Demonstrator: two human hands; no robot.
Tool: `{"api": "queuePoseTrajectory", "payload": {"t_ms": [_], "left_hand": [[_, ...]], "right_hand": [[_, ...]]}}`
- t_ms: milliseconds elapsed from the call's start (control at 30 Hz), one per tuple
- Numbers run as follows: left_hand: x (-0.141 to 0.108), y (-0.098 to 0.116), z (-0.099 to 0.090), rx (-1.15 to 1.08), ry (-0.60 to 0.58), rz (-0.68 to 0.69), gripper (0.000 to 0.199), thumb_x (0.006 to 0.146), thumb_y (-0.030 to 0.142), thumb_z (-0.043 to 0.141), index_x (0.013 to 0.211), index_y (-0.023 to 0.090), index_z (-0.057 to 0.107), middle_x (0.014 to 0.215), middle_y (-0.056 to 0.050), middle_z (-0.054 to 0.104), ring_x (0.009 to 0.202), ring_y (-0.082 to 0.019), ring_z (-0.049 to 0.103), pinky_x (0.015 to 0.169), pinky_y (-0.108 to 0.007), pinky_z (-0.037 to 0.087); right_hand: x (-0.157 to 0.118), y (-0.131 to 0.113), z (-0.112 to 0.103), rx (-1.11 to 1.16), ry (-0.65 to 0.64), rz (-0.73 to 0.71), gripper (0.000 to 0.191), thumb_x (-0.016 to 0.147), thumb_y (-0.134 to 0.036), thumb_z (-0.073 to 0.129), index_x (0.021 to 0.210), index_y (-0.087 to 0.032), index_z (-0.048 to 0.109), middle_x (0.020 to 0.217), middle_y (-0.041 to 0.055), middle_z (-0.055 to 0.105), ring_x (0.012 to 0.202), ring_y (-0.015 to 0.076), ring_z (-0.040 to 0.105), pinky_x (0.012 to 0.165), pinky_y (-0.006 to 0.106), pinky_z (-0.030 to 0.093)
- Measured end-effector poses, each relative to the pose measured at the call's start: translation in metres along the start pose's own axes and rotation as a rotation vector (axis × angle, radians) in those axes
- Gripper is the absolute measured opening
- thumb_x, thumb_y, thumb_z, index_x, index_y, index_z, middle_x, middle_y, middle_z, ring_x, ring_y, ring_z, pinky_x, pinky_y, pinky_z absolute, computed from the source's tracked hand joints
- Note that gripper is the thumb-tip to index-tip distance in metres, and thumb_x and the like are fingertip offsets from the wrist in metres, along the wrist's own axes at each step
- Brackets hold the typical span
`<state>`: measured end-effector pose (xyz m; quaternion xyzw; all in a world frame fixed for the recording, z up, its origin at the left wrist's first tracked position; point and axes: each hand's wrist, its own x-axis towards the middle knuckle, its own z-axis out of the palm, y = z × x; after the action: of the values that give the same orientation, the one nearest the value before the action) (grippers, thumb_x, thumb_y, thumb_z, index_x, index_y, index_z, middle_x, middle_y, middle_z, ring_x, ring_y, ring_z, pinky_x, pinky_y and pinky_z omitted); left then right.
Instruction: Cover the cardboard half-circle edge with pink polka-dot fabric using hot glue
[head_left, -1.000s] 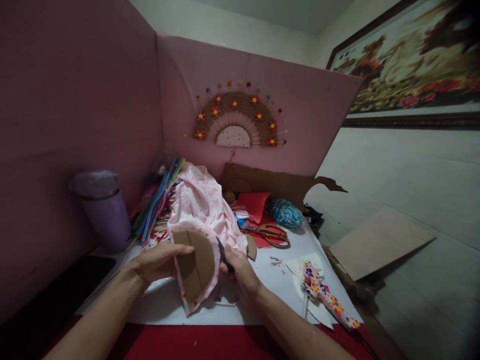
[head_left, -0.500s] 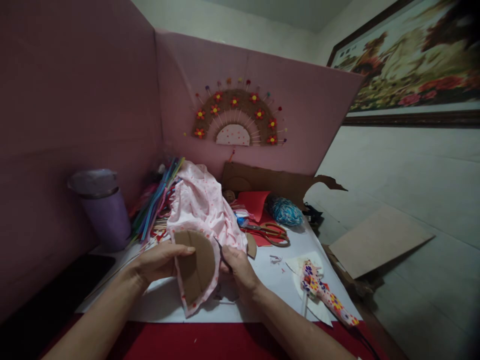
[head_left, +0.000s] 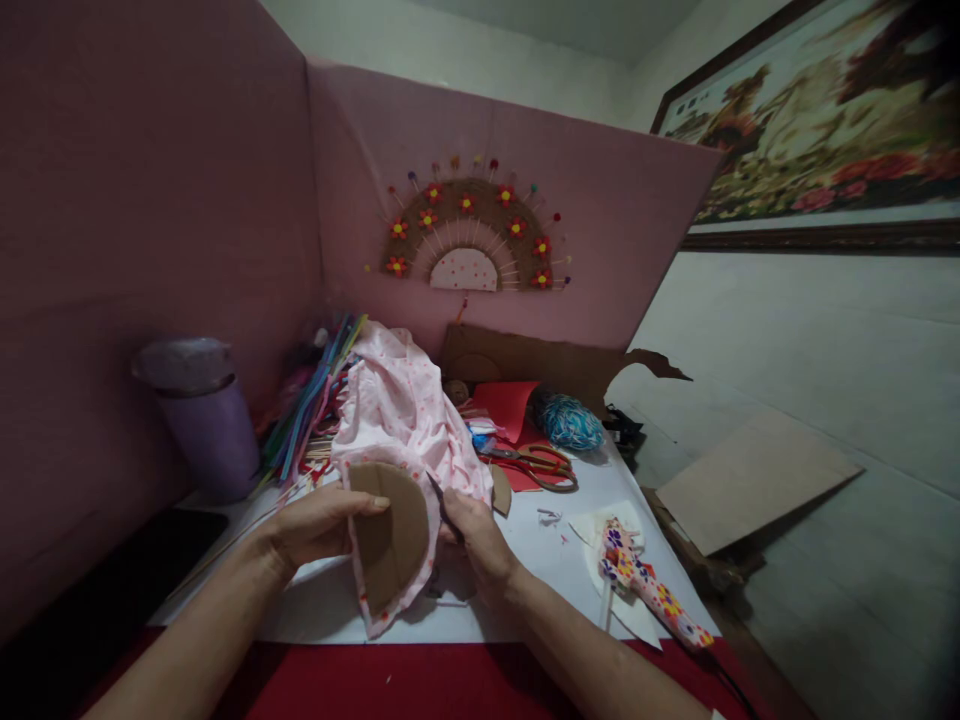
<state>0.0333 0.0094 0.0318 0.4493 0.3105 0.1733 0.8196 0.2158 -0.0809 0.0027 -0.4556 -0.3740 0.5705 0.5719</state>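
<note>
My left hand (head_left: pixel 319 525) pinches a brown cardboard half-disc (head_left: pixel 394 540) at its straight edge, thumb on top. Dotted pink fabric (head_left: pixel 401 395) lies behind the cardboard, showing as a rim around it, and stretches away in folds over the table. In my right hand (head_left: pixel 476 535) is a small dark pointed tool (head_left: pixel 435 487), its tip against the fabric beside the curved edge; most of the tool is hidden by the fingers.
Right of the hands are red-handled scissors (head_left: pixel 551 465), blue yarn (head_left: pixel 570 422) and a flower-patterned glue gun (head_left: pixel 652 590). A purple tumbler (head_left: pixel 210 430) and pipe cleaners (head_left: pixel 322 390) stand left. A decorated arch (head_left: pixel 469 205) is pinned on the pink board (head_left: pixel 600 220).
The whole view has shifted very slightly. Both hands keep their grips, and the cardboard and fabric look almost the same.
</note>
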Motion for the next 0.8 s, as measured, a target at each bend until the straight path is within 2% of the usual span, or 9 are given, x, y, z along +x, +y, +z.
{"api": "queuePoseTrajectory", "payload": {"t_ms": [333,633,800], "left_hand": [[0.0026,-0.0018,-0.0057,0.043,-0.025,-0.013,0.03,0.06,0.023,0.077,0.087,0.012,0.071,0.08,-0.009,0.074,0.08,-0.024,0.067,0.075,-0.032,0.048],[0.0023,-0.0015,-0.004,0.035,-0.038,-0.011,0.027,0.06,0.021,0.078,0.085,0.012,0.072,0.082,-0.01,0.075,0.079,-0.024,0.067,0.075,-0.032,0.049],[0.0011,-0.0022,-0.0041,0.042,-0.039,-0.022,0.025,0.059,0.021,0.079,0.082,0.011,0.073,0.08,-0.01,0.075,0.078,-0.024,0.067,0.074,-0.031,0.049]], "right_hand": [[-0.0024,-0.0043,-0.0009,-0.025,-0.056,0.054,0.056,0.071,-0.071,0.056,0.055,-0.019,0.042,0.04,-0.0085,0.033,0.033,0.0032,0.02,0.036,0.02,0.008],[0.0009,-0.0011,-0.0029,-0.127,0.017,-0.057,0.056,0.069,-0.072,0.058,0.06,-0.019,0.042,0.045,-0.0081,0.037,0.037,0.004,0.023,0.038,0.022,0.01],[0.0019,-0.0003,-0.0047,-0.077,0.003,-0.025,0.056,0.067,-0.071,0.06,0.06,-0.02,0.04,0.044,-0.0099,0.033,0.037,0.0039,0.021,0.039,0.021,0.01]]}}
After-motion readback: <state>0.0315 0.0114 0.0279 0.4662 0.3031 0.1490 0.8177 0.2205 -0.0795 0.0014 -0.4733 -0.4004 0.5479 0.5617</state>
